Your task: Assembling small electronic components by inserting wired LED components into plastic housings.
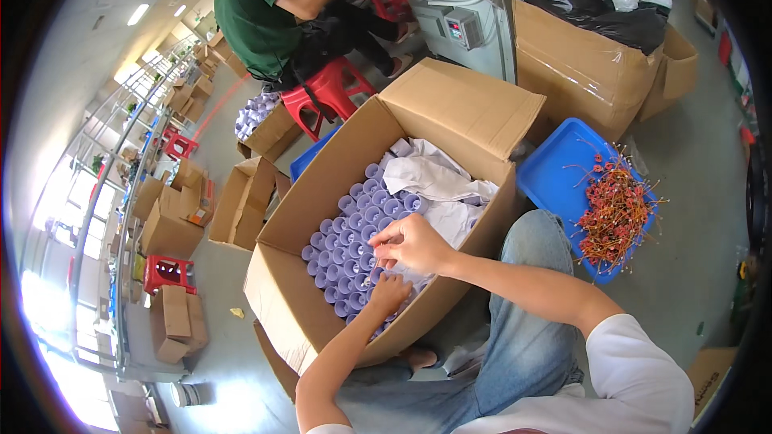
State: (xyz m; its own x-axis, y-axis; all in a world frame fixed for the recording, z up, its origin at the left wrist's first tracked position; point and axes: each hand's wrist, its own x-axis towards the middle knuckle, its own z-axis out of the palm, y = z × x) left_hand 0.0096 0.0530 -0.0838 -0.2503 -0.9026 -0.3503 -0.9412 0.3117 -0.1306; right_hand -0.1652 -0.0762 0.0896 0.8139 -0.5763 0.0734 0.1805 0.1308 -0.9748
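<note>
A large cardboard box [322, 165] stands before me with its flaps folded out. Rows of lilac plastic cups [342, 245], mouths up, fill its left part. White crumpled sheeting [426, 177] covers the contents on the right. Over the cups, my right hand [414, 243] has its fingers pinched; what they hold is too small to name. Just below it, my left hand [389, 293] is closed, its fingertips hidden from view. A small pale piece shows beside the left fingers, among the cups.
Right of the box, a blue tray [549, 162] bears a heap of red parts with thin wire leads [615, 209]. A person in a green shirt [253, 20] sits on a red stool [330, 84] at a workbench. Cardboard boxes [170, 221] stand at left; a taped carton [587, 56] stands behind the tray.
</note>
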